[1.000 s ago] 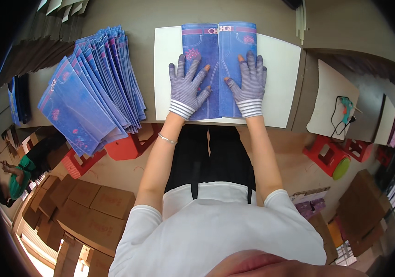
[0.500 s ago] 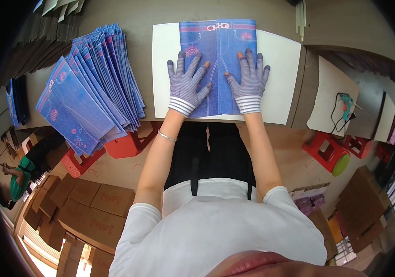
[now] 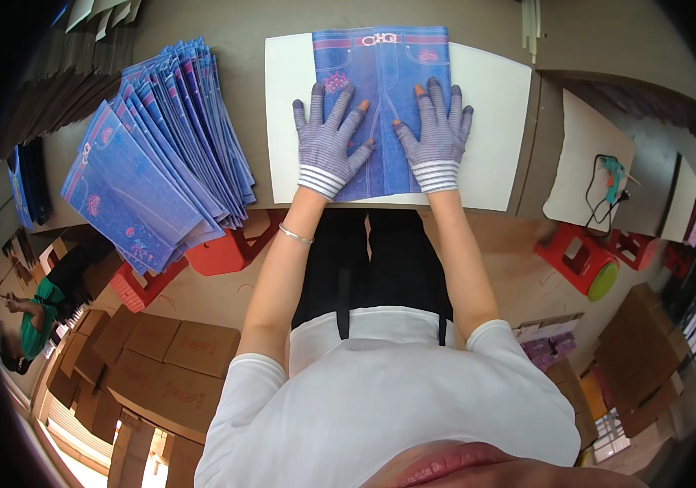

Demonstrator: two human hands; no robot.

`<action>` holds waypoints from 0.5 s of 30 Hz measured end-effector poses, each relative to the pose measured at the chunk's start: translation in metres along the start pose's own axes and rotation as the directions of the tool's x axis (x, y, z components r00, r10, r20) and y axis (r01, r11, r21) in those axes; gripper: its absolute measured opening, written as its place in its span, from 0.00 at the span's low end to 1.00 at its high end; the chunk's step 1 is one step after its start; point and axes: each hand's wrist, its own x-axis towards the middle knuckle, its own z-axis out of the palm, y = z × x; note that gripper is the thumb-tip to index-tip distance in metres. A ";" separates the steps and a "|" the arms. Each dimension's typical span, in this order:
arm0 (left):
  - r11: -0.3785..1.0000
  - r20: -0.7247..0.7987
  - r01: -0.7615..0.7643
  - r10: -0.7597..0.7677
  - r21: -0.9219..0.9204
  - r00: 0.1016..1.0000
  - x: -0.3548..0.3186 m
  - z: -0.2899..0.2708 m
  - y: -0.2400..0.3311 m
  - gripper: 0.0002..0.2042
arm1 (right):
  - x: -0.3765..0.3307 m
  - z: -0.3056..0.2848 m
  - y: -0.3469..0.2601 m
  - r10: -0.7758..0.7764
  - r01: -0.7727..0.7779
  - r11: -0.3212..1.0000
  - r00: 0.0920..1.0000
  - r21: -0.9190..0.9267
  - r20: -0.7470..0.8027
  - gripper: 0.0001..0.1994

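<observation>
A grey table [image 3: 242, 24] is seen under the work, its near edge bent along the front of the person's black trousers [image 3: 328, 268]; cardboard boxes [image 3: 161, 374] are piled behind on the left, and a person in green [image 3: 39, 321] is seen at the far left rim.

On the table, a blue jeans-print piece [image 3: 385, 89] is laid over a white backing [image 3: 486, 130]; the backing is left showing at both sides, more widely on the right, and is slightly overreached by the piece at the far edge; the piece's near edge is set close to the table's front edge.

The left hand [image 3: 330, 146] is laid flat on the piece's left half, fingers spread apart; the right hand [image 3: 434, 138] is laid likewise on the right half; the two are kept apart by a strip of blue, and nothing is gripped.

A fanned stack of blue pieces [image 3: 165, 150] is parted from the backing by a grey strip, narrowest near the front; its near-left corner is carried past the table edge, above red stools [image 3: 230, 248]; to the right, beyond a dark seam, a teal corded tool [image 3: 611, 179] is rested on a pale board [image 3: 577, 154].
</observation>
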 end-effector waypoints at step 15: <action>1.000 0.015 -0.001 0.001 0.019 1.000 0.000 -0.001 0.000 0.32 | -0.001 0.003 0.003 -0.029 0.030 0.999 1.000 -0.016 0.010 0.33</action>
